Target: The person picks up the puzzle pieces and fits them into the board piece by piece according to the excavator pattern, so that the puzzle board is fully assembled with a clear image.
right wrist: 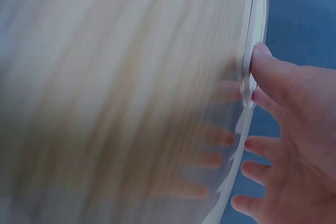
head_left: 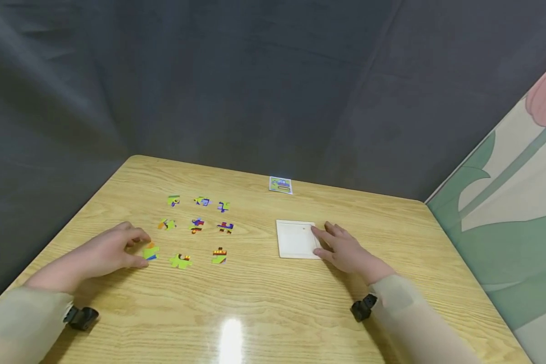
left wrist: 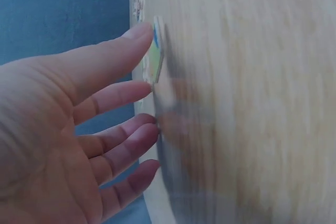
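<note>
On the left of the table, my left hand (head_left: pixel 114 250) is beside a green puzzle piece (head_left: pixel 150 252) with orange and blue parts. Its thumb and index fingertip are spread at the piece's near and far sides; the other fingers (left wrist: pixel 128 142) hang loosely curved. A square white puzzle tray (head_left: pixel 296 240) lies right of centre. My right hand (head_left: pixel 343 247) rests at the tray's right edge, its thumb near the front corner and fingertips over the side. In the right wrist view its thumb (right wrist: pixel 270 69) touches the tray's rim (right wrist: pixel 247 40), with the fingers spread.
Several other puzzle pieces lie in loose rows, among them a green one (head_left: pixel 180 261), a red and yellow one (head_left: pixel 219 255) and a blue and red one (head_left: pixel 225 227). A small picture card (head_left: pixel 280 185) lies by the table's back edge, before a dark curtain (head_left: pixel 255 91).
</note>
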The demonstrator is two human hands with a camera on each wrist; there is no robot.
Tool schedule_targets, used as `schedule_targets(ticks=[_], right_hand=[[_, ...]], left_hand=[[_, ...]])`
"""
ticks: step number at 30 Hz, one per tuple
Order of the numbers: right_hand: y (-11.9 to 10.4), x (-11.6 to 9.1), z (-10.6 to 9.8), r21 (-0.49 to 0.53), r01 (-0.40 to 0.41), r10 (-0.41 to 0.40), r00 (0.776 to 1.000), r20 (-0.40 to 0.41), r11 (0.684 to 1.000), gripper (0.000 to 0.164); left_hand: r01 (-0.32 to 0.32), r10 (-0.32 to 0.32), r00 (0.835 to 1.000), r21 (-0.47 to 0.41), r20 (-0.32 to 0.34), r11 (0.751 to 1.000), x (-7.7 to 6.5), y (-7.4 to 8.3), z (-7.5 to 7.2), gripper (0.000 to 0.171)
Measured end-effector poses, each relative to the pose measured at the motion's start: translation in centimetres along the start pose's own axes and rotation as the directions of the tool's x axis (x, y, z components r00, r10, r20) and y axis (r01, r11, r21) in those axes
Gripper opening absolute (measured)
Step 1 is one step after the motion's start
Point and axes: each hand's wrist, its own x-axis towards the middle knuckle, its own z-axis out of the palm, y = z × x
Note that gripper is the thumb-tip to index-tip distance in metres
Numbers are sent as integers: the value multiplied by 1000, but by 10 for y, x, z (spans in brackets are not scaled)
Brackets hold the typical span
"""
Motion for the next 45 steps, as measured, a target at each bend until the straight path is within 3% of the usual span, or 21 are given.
schedule_targets(ticks=[7, 15, 28, 45], right_hand=[[-22, 13, 1, -29, 5, -4, 1000, 1, 1000, 67], [-30, 19, 4, -43, 6, -7, 1000, -8, 999, 68], [-13, 28, -9, 110, 17, -23, 998, 62, 994, 95], [-11, 34, -5, -43, -50, 55, 993, 108, 998, 101]], left_hand=[[29, -29, 999, -18, -16, 999, 5, 3, 4, 47], [4, -5, 1000, -34, -25, 999, 9, 4, 6, 30], [-2, 0, 1000, -63, -18, 998, 11, 6, 8, 27], [64, -65, 998, -148, -1, 987, 12, 3, 8, 31]])
